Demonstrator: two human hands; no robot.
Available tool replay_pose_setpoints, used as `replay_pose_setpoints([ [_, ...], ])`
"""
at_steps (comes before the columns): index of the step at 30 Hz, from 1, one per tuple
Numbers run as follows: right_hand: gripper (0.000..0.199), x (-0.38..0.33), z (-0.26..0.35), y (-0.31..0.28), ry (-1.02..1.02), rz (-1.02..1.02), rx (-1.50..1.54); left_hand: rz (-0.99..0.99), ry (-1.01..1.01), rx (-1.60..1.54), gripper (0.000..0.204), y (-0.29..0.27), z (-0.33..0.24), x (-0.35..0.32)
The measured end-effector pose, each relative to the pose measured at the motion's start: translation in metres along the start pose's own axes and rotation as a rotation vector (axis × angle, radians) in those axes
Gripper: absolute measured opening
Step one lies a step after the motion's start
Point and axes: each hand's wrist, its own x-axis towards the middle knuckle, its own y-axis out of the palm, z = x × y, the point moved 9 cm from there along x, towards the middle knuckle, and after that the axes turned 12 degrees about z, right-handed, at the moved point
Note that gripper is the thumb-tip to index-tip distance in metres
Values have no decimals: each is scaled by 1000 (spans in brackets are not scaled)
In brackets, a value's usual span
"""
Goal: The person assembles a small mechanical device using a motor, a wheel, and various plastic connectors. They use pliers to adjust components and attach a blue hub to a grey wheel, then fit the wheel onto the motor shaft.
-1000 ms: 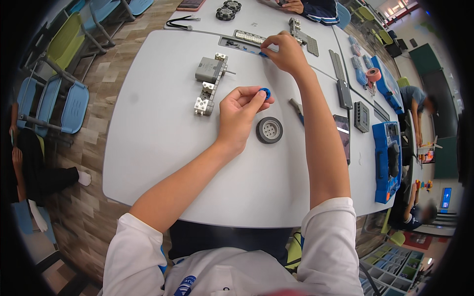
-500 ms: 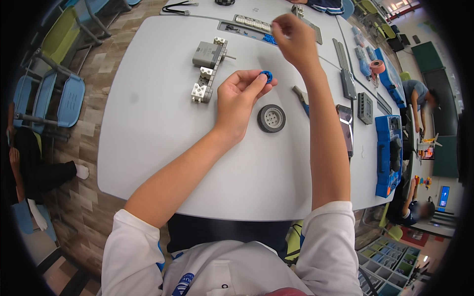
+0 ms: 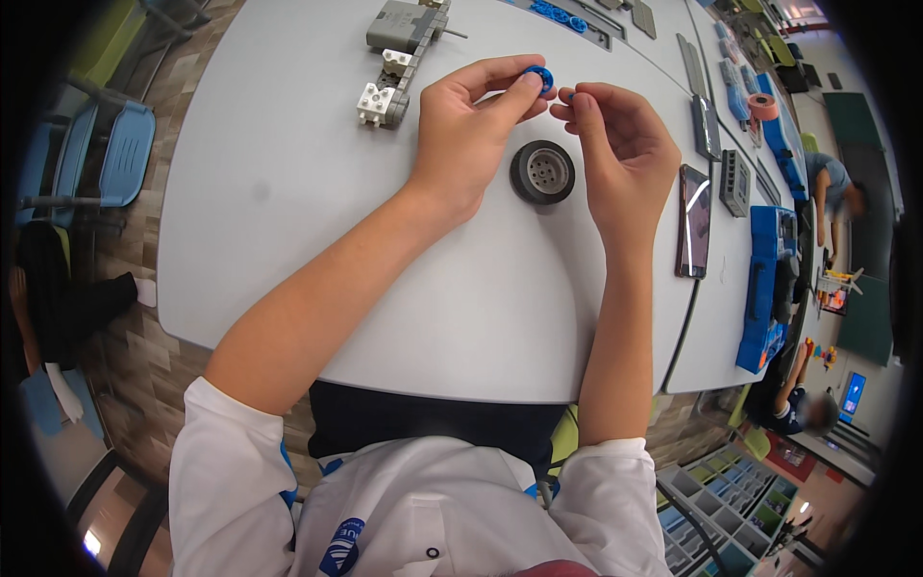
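Pinching a blue ring in left grip, face tilted up, plus a tiny blue bit, axis unclear, in right grip alongside.

A small round blue piece is held at a slant at the far centre, its rim partly covered. Just to its right and slightly nearer, apart from it, a tiny blue piece is pinched, mostly hidden; its shape cannot be made out with certainty.
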Motion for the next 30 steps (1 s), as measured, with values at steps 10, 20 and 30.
replay_pose_setpoints([
  [10, 10, -5, -8, 6, -100, -74, -114, 1, 14, -2, 25, 2, 0, -3],
  [20, 9, -6, -1, 8, -252, -119, -262, -33, 24, 1, 21, 0, -1, -6],
  [30, 12, -4, -4, 16, -269, -128, -260, -83, 29, 18, 14, -6, 1, -8],
])
